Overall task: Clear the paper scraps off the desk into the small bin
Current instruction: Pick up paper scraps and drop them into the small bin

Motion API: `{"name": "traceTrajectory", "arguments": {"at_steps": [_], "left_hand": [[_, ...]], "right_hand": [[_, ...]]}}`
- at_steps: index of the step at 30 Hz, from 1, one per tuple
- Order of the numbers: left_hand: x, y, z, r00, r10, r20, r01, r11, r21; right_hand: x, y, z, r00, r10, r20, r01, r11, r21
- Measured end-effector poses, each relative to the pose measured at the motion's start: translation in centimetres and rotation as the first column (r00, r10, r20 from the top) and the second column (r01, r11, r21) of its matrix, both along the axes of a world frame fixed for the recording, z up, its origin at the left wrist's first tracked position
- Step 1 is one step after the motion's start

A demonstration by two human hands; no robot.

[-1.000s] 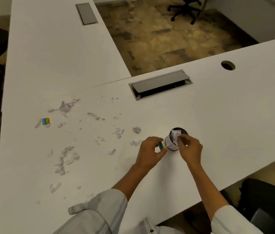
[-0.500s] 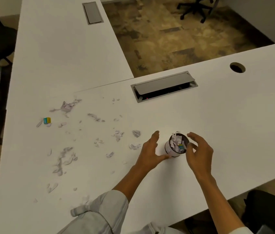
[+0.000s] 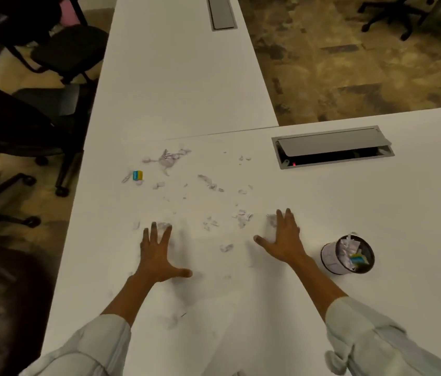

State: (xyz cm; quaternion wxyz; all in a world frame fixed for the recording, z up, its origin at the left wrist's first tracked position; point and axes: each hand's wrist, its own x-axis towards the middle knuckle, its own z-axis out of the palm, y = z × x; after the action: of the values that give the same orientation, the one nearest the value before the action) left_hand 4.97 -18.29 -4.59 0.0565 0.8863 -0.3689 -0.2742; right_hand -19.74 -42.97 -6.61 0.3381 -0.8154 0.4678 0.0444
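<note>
Paper scraps [image 3: 242, 217] lie scattered over the white desk [image 3: 176, 85], mostly in a band from 10 o'clock to 12 o'clock of the hands, none touching the bin. Head view only. Biggest clump [image 3: 169, 158] sits far out at 11 o'clock, a blue-yellow scrap [image 3: 137, 175] just beside it toward 9 o'clock. One loose bit [image 3: 226, 247] lies between the two hands.

Left hand [image 3: 157, 256] flat on the desk, palm down, fingers straight and spread wide, thumb out toward 3 o'clock; fingertips touch a small scrap [image 3: 163, 226]. Holds nothing. Right hand [image 3: 284, 240] also flat, palm down, fingers straight and close together, thumb out toward 9 o'clock; fingertips at a blurred scrap [image 3: 271, 219]. Holds nothing. Both hands are motion-blurred. Pale rolled sleeves [image 3: 363, 329] on both forearms.

Small bin [image 3: 348, 255] stands at 3 o'clock of the right hand, near it but apart, tilted so its open mouth faces the camera; white wall, dark rim. Inside: white scraps plus a blue-yellow piece [image 3: 357, 259].

Grey cable hatch [image 3: 332, 147] at 1 o'clock, lid propped open, red light inside. Second hatch [image 3: 221, 12] far at 12 o'clock. Black office chairs [image 3: 65, 50] at 9–10 o'clock off the desk edge.
</note>
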Motion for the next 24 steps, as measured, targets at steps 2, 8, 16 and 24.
{"name": "traceTrajectory", "arguments": {"at_steps": [2,8,16,24], "left_hand": [[3.5,1.9,0.4,0.998,-0.059,-0.036,0.062,0.995,0.078],[8.6,3.4,0.9,0.930,-0.355,-0.090,0.365,0.920,0.141],[8.5,0.4,-0.3,0.763,-0.645,-0.033,0.635,0.739,0.225],[6.8,3.1,-2.1,0.756,-0.655,0.003,0.637,0.735,0.232]], "right_hand": [[1.4,0.7,-1.0,1.000,0.004,-0.010,-0.004,1.000,0.008],[5.3,4.9,-3.8,0.990,0.140,-0.004,-0.139,0.980,-0.143],[10.3,7.8,-4.0,0.934,0.354,-0.041,-0.356,0.919,-0.172],[6.1,10.0,-5.2,0.848,0.518,-0.112,-0.515,0.753,-0.410]]}}
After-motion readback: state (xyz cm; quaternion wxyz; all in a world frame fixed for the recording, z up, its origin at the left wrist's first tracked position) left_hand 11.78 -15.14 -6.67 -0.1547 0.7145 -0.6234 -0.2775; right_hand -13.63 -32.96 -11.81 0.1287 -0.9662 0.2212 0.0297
